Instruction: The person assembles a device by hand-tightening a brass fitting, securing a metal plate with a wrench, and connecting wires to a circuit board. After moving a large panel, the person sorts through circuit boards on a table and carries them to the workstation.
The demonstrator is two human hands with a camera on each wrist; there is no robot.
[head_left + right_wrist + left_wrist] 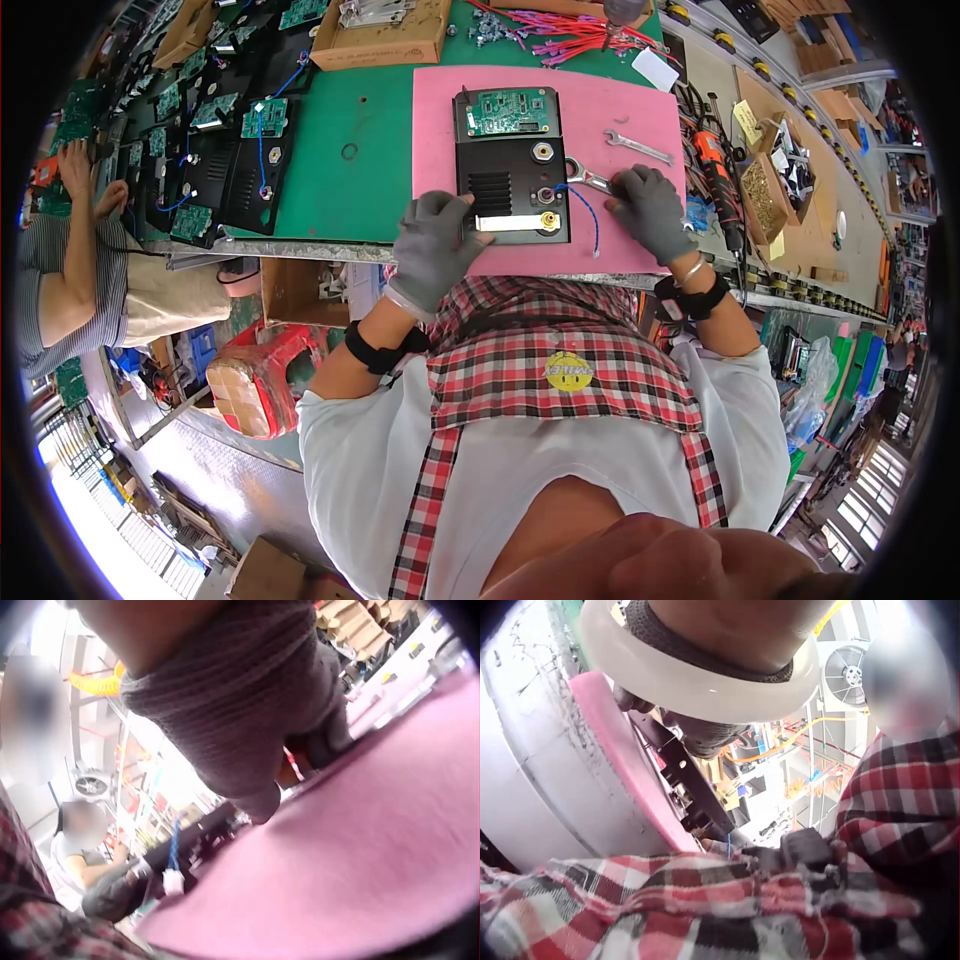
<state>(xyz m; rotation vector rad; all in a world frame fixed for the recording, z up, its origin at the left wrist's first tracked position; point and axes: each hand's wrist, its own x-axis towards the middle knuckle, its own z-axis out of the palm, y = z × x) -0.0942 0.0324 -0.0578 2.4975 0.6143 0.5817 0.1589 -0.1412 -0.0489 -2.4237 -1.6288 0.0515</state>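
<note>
A black panel (520, 160) with a green circuit board (507, 112) at its top lies on a pink mat (450, 90). My gloved left hand (432, 245) is at the panel's lower left, its fingers and thumb round the left end of a flat silver bar (510, 222). The bar's right end lies at a brass fitting (549, 221). My gloved right hand (652, 212) grips a combination wrench (592, 179), whose ring end is beside the panel's right edge, near a round fitting (545, 195) with a blue wire (590, 208). Both wrist views mostly show the gloves.
Another wrench (638, 147) lies on the mat at the right. An orange power tool (712, 160) is beyond the mat's right edge. Cardboard box (385, 52) and red wires (580, 35) are at the back. More panels (240, 180) and another person's arms (78, 250) are at the left.
</note>
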